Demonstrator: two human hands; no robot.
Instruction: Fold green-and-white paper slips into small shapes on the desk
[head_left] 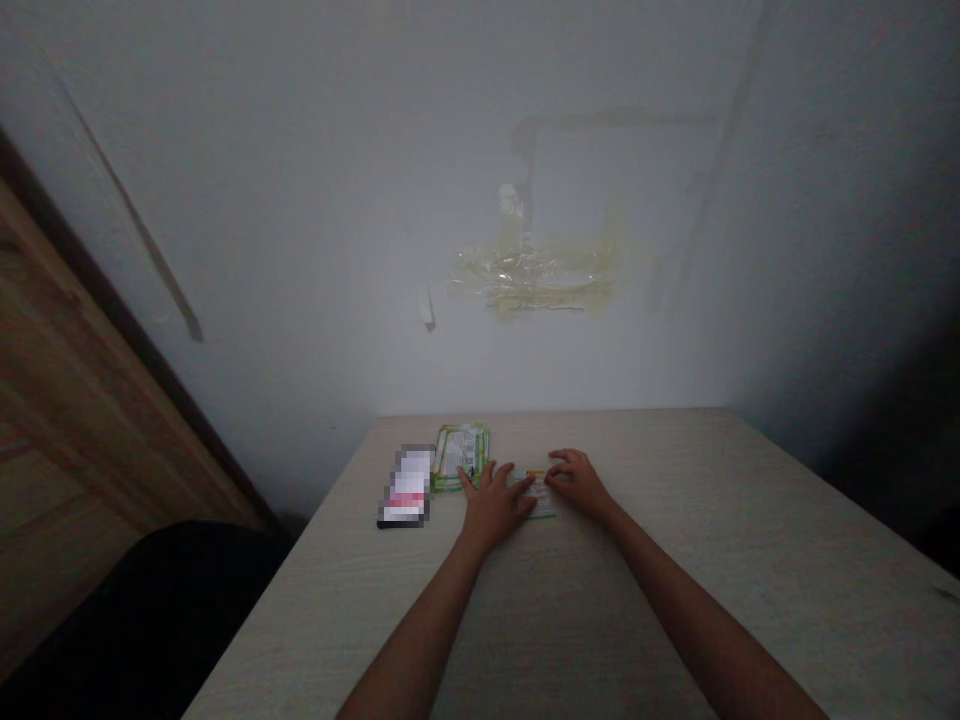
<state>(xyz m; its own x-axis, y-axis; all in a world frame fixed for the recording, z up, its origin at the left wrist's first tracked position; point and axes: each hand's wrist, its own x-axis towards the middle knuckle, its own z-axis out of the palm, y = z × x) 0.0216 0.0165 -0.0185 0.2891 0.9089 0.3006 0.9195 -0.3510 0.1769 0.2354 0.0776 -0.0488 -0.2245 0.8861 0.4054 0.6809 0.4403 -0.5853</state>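
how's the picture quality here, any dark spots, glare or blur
Head view: dim, deep shadow toward the right edge; small glints on the tape; blocky pixels over the phone; print on the lone card too small to read.

Left hand (493,510) splayed palm-down, right hand (582,484) loosely curled just beside it

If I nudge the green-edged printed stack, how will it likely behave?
The green-edged printed stack may fan apart under a sideways push, since its edges look uneven. It will probably feel light, as it looks thin and papery. Lying flat on the table, it seems unlikely to roll or tip.
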